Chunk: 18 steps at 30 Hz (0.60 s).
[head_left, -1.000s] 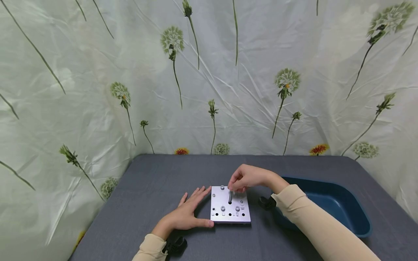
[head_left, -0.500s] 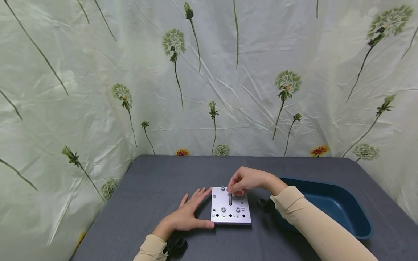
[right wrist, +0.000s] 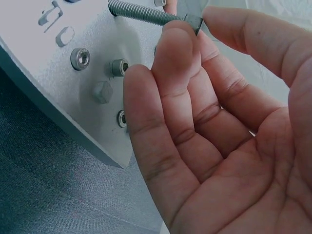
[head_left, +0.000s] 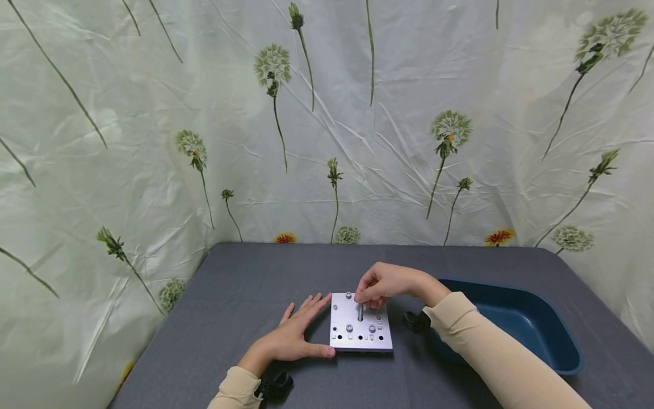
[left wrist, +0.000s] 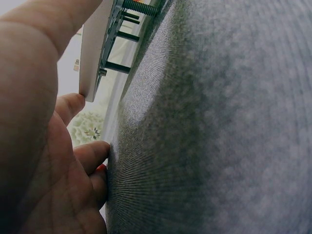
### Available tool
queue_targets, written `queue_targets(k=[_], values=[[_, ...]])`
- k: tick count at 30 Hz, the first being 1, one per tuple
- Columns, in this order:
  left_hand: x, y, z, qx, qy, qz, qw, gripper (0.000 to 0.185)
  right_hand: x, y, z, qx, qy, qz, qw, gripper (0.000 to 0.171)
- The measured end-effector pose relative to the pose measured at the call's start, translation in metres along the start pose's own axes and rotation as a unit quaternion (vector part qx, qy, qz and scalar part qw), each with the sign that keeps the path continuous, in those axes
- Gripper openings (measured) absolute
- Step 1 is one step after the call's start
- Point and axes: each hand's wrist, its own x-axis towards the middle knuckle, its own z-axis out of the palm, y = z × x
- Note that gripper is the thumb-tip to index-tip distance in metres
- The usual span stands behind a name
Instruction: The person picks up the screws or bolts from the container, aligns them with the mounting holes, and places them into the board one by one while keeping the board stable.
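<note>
A square silver metal plate (head_left: 339, 315) lies on the table in the head view. My right hand (head_left: 385, 281) pinches the head of a long threaded bolt (right wrist: 146, 14) between thumb and fingertips; the bolt's lower end sits in a hole near the plate's middle. Spread and straight, the fingers of my left hand (head_left: 292, 338) touch the plate: the thumb at its near left corner, the index finger at its far left corner. Beneath the plate, several threaded ends (left wrist: 127, 36) poke out in the left wrist view. The bolt's tip is hidden.
Several socket-head screws (right wrist: 80, 58) and hex heads (right wrist: 103, 91) stand on the plate's top. A dark blue tray (head_left: 526, 318) stands at the right, partly behind the right forearm. Grey cloth (head_left: 286, 267) covers the table, and a flower-print curtain (head_left: 317, 130) hangs behind.
The bolt stands a little more upright, and slightly less of it shows between my right fingers and the plate. My left hand stays in place.
</note>
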Motion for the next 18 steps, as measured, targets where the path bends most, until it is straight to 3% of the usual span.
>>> queue_targets(k=[18], values=[[0.0015, -0.0015, 0.0006, 0.004, 0.000, -0.001, 1.0000, 0.109, -0.0024, 0.0013, 0.0008, 0.006, -0.009, 0.001, 1.000, 0.017]])
